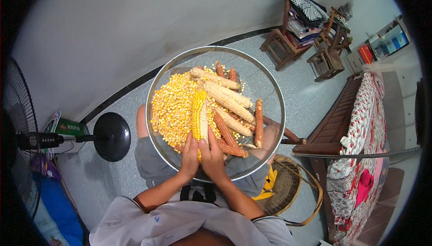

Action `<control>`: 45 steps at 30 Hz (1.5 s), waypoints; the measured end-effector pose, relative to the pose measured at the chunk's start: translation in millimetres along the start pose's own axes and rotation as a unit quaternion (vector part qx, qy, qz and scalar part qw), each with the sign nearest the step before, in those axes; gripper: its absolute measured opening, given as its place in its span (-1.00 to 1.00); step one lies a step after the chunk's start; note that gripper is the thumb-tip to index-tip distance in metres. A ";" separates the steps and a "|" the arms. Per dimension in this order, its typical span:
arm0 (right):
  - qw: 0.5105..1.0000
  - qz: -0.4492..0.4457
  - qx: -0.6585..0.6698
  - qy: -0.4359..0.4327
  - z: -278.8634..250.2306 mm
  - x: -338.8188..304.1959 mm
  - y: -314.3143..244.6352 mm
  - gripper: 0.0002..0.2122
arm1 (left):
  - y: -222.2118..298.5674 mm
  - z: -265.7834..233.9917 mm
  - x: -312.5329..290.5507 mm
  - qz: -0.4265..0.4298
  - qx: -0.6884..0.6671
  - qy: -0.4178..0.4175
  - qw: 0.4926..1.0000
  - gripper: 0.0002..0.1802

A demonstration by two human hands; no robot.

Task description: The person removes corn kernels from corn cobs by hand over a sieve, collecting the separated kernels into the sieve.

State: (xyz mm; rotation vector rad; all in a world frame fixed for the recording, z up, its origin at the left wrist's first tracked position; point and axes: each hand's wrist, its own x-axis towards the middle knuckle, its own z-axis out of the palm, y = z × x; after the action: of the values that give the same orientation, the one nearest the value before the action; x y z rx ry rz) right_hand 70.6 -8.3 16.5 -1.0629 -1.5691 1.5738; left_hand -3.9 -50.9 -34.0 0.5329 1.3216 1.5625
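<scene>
Over a round metal-rimmed mesh sieve [282, 111] on my lap, both hands hold one yellow corn ear [198, 104]. A pale stripped strip shows along its right side. My left hand [189, 157] is closed round its lower left, and my right hand [213, 156] is closed round its lower right, thumbs side by side. Loose yellow kernels [173, 104] are heaped in the sieve's left half. To the right lie several bare cobs: pale ones [228, 100] on top and reddish-brown ones [258, 122] beside and below. The ear's lower end is partly hidden by my fingers.
A wicker basket [288, 187] with yellow corn ears stands on the floor at my right. Beyond it is a bed with a flowered cover [344, 181]. Wooden chairs [281, 48] stacked with cloth stand far right. At left is a fan with a round black base [112, 136].
</scene>
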 end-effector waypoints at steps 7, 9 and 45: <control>0.998 0.059 -0.001 0.029 -11.1 10.7 13.0 -0.59 | -7.0 -11.2 -1.3 -0.007 0.037 0.016 0.999 -0.38; 0.998 0.039 -0.002 0.056 -7.2 9.8 13.6 -0.59 | -8.3 -8.5 -2.6 0.006 0.043 0.031 0.999 -0.39; 0.985 -0.071 -0.155 0.020 -8.3 -11.4 10.6 -0.59 | -4.0 5.7 4.1 -0.055 -0.151 0.100 0.982 -0.55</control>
State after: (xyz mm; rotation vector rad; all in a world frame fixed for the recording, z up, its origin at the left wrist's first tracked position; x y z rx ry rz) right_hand 84.0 -15.2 7.5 -1.1085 -1.8597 1.2339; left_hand 0.6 -44.9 -36.9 0.1132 1.2082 1.7180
